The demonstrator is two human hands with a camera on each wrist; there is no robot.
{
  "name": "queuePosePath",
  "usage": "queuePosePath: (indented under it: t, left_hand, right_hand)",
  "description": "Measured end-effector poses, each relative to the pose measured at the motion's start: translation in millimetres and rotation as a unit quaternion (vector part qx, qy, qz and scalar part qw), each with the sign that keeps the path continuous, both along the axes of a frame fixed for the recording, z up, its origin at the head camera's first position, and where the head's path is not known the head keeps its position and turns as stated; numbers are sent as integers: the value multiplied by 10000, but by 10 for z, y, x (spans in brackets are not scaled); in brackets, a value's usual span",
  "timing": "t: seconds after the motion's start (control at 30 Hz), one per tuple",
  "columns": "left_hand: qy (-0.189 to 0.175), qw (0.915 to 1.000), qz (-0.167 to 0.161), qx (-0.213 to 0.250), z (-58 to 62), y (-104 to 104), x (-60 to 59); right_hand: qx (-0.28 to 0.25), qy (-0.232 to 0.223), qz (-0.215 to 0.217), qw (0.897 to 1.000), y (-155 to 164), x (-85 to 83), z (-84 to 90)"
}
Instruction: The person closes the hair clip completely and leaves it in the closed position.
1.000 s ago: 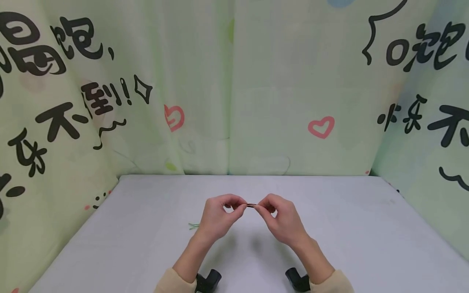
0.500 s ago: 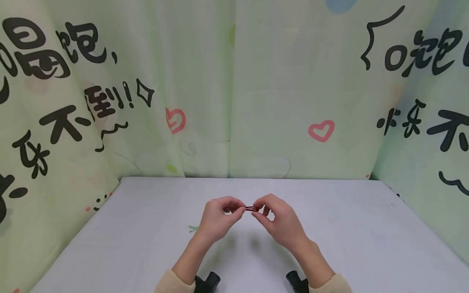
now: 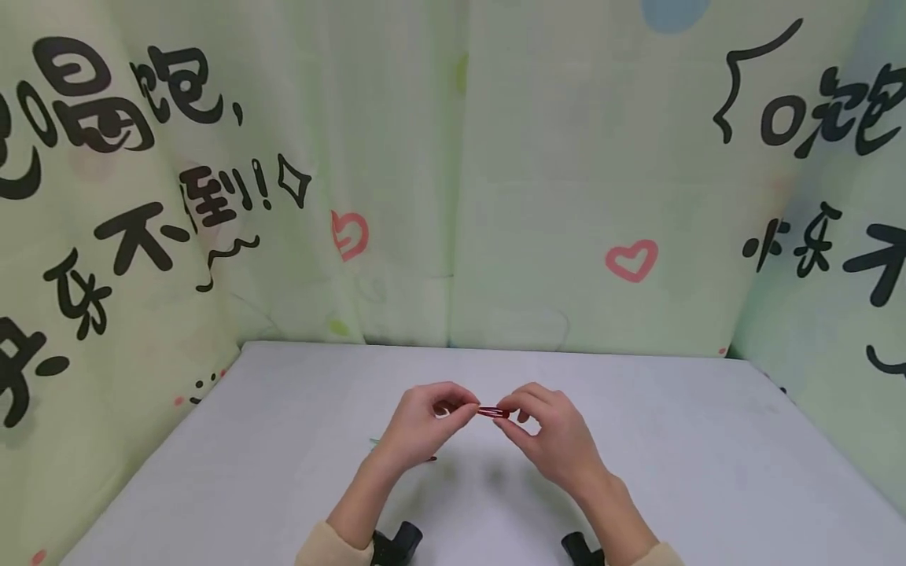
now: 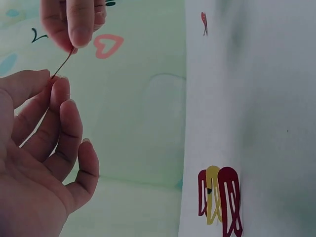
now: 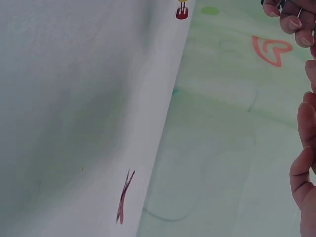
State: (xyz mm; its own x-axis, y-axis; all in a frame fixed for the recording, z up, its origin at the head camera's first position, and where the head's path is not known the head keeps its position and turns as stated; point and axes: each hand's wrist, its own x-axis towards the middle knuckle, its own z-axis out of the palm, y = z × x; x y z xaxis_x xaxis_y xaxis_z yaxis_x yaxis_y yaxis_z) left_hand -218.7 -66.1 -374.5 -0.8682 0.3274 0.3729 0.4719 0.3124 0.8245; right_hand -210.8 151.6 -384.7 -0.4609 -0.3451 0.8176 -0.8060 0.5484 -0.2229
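Observation:
In the head view a dark red snap hair clip (image 3: 491, 412) is held level between both hands, above the table. My left hand (image 3: 426, 424) pinches its left end between thumb and fingertips. The right hand (image 3: 555, 432) has its thumb and index finger at the other end. Seen edge-on in the left wrist view, the hair clip (image 4: 63, 64) is a thin red line between the left hand (image 4: 44, 133) and the right fingers (image 4: 79, 24). In the right wrist view the right hand (image 5: 307, 163) is cut off by the frame edge.
On the white table, the left wrist view shows a dark red clip (image 4: 228, 180), a yellow clip (image 4: 212, 173) and another red clip (image 4: 201, 180) side by side. A small, narrow red piece (image 4: 204, 23) lies apart. Printed curtains (image 3: 538, 236) enclose the table.
The right fingers have shifted along the hair clip, parting from the thumb half a second ago, and more of the clip shows now. The head view has tilted and turned slightly.

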Motion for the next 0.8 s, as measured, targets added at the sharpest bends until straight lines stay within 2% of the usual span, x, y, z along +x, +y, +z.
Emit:
queuePosePath:
  t: [0.27,0.37,0.47,0.63,0.8]
  left_hand:
    - [-97,9998,-78,-179,10,-159,-43]
    - [-154,9995,-33,-256,1,-260,-55]
    - [-182,9992,105,-353,-11,-376,-59]
    - [-236,9971,433,-577,-83,-571,-69]
    - [-490,9918,768,-896,-200,-721,-91]
  right_hand:
    - [-14,-482,-202,9986,57,2,-83]
    - [8,-837,-274,9961,74,-10,-106]
    - [11,-1356,-379,9900,99,-15,-124]
    - [-40,-2159,-659,9742,169,-3,-156]
    - [-44,-2506,-839,9645,268,11,-171]
